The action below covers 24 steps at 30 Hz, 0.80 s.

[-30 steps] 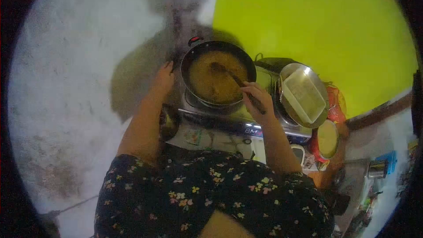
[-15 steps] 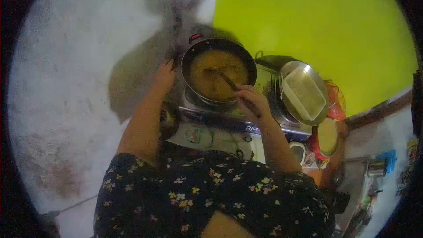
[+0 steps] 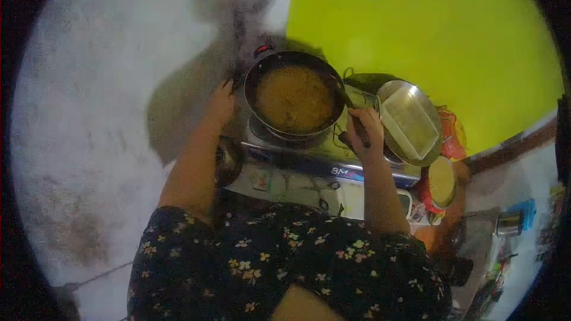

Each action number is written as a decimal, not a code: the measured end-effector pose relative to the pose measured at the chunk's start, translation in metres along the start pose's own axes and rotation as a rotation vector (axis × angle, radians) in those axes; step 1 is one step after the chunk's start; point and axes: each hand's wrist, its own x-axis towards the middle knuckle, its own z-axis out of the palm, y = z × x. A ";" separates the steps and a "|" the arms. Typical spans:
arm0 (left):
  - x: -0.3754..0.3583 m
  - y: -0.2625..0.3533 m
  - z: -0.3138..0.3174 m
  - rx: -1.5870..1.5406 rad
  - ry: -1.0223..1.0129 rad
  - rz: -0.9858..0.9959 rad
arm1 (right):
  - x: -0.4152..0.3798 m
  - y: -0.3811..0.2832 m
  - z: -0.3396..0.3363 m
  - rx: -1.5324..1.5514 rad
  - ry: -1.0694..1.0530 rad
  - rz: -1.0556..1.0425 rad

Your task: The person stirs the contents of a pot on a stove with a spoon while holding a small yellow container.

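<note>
A dark wok (image 3: 253, 98) stands on the gas stove, with brown liquid food (image 3: 294, 98) filling much of its bowl. My right hand (image 3: 367, 126) is closed around the dark handle of a spatula (image 3: 348, 98), just right of the wok. The tool's upper part leans along the right rim, its far end hard to make out against the dark wall of the wok. My left hand (image 3: 222, 105) is raised beside the wok's left side, apart from the rim. Its fingers seem spread with a dark gap between them, and nothing is clearly held.
The stove (image 3: 309, 163) has a blue-lettered front. On its right side rests a metal pan (image 3: 395, 90) with a pale rectangular tray (image 3: 410, 122) in it. A red container (image 3: 441, 184) with pale contents stands farther right. Scissors (image 3: 324, 187) lie before the stove; walls rise left and behind.
My right hand has moved right and slightly up, bringing the spatula out of the food to the wok's right rim. My left hand has barely moved.
</note>
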 end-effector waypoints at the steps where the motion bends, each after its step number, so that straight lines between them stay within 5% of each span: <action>1: -0.003 0.005 -0.004 -0.029 -0.008 -0.026 | -0.003 0.001 0.001 -0.033 -0.005 0.011; 3: -0.006 0.008 -0.009 -0.060 -0.017 -0.050 | -0.007 0.001 0.003 -0.108 -0.042 0.064; 5: -0.005 0.009 -0.010 -0.065 -0.019 -0.044 | -0.019 0.028 0.009 0.637 -0.144 0.588; 7: 0.003 -0.002 0.001 -0.034 0.020 0.013 | -0.018 0.022 0.012 0.878 -0.140 0.832; 10: 0.005 -0.005 0.006 -0.013 0.027 0.010 | -0.011 -0.002 0.015 0.388 -0.039 0.513; 12: -0.002 0.004 -0.002 -0.015 0.003 -0.038 | -0.004 -0.001 0.006 -0.051 -0.026 -0.049; 19: -0.007 0.013 -0.007 0.010 -0.035 -0.060 | 0.016 -0.005 0.015 0.068 0.025 0.027; 24: -0.006 0.009 -0.001 0.049 -0.060 -0.080 | 0.006 0.056 0.073 0.203 0.075 0.021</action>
